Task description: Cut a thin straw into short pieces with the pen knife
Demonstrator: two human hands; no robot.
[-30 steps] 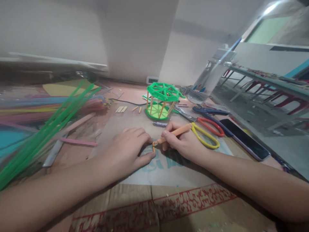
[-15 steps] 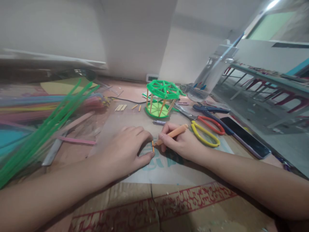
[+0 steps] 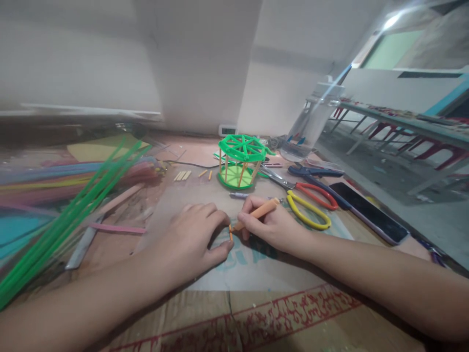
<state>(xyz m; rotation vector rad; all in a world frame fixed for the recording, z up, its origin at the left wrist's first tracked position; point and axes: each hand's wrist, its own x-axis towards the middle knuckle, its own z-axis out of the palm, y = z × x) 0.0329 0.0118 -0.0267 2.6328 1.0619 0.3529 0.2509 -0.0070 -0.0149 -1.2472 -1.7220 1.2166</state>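
Observation:
Between the thumb and forefinger of my left hand [image 3: 196, 232] is a short thin stick [image 3: 230, 232], coloured orange, held at its two ends low over the white sheet [image 3: 205, 278]. My right hand [image 3: 266, 221] grips an orange marker [image 3: 264, 209], its tip touching the stick's side or very near it. Behind my hands stands a small round frame [image 3: 243, 149] with a green spoked top, upright sticks and a light green base. Several plain short sticks [image 3: 182, 175] and a pair of orange ones [image 3: 210, 175] lie to its left.
Red-and-yellow-handled scissors [image 3: 308, 209], blue-handled pliers [image 3: 317, 171] and a phone [image 3: 370, 212] lie at right, near the table edge. A clear bottle [image 3: 309, 124] stands behind them. Green pipe cleaners [image 3: 69, 222] and a grey knife [image 3: 86, 239] lie at left. A pen [image 3: 239, 195] lies beyond my hands.
The whole scene sits lower in the picture, as my head has tilted up slightly. Both hands keep their holds, and the marker stays at the stick with little visible shift.

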